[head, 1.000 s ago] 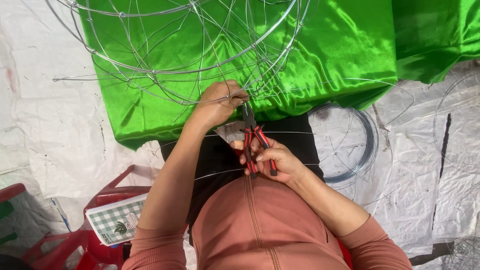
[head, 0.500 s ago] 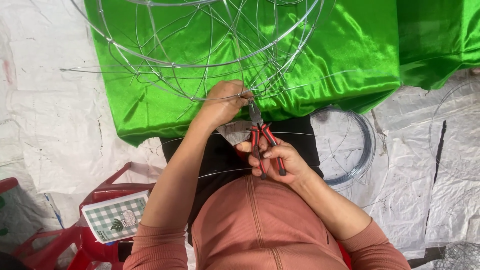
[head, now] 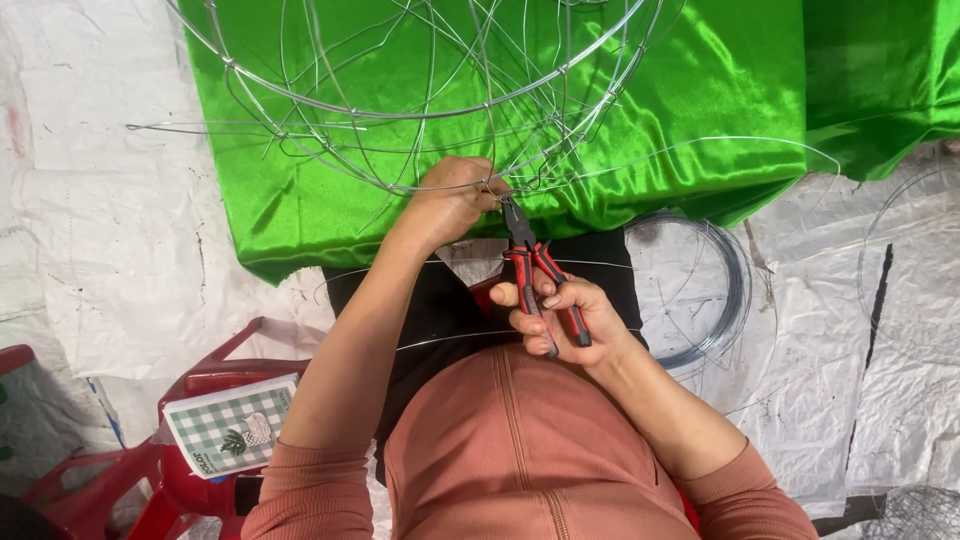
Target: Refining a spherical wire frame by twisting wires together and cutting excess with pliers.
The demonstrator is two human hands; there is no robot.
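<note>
A round wire frame made of silver rings and crossing strands lies over shiny green cloth. My left hand pinches the frame's near rim where wires meet. My right hand grips red and black pliers by the handles. The pliers' jaws point up at the same wire joint, right beside my left fingers. Loose thin wires run across my lap below the hands.
A coil of grey wire lies on the white plastic sheet to the right. A red plastic stool at the lower left carries a green checked packet. More wire mesh shows at the bottom right corner.
The view has shifted a little; the hands sit slightly further right in it. Both hands stay at the same wire joint, the pliers still held at the rim.
</note>
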